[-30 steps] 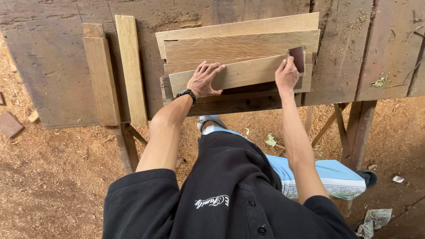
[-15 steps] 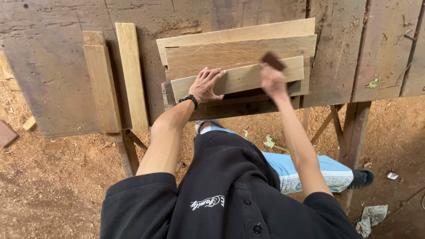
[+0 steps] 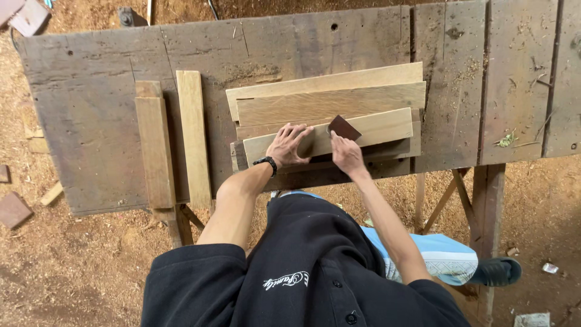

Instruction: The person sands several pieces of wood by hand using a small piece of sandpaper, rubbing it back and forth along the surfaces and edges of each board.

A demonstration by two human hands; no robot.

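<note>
The left hand (image 3: 288, 144) lies flat with fingers spread open, pressing on the top plank (image 3: 375, 127) of a stack of boards (image 3: 327, 97) on the worn wooden counter (image 3: 91, 121). The right hand (image 3: 346, 152) has its fingers closed on a dark brown sanding block (image 3: 344, 128), held against that same plank just right of the left hand. 2 narrower slats (image 3: 172, 142) lie side by side on the counter, well apart to the left.

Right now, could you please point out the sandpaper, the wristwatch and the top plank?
Sandpaper (image 3: 344, 127), head view, middle of the dark brown piece under the right hand.
Wristwatch (image 3: 265, 161), head view, black band on the left wrist.
Top plank (image 3: 381, 125), head view, bare face right of the sandpaper.
</note>
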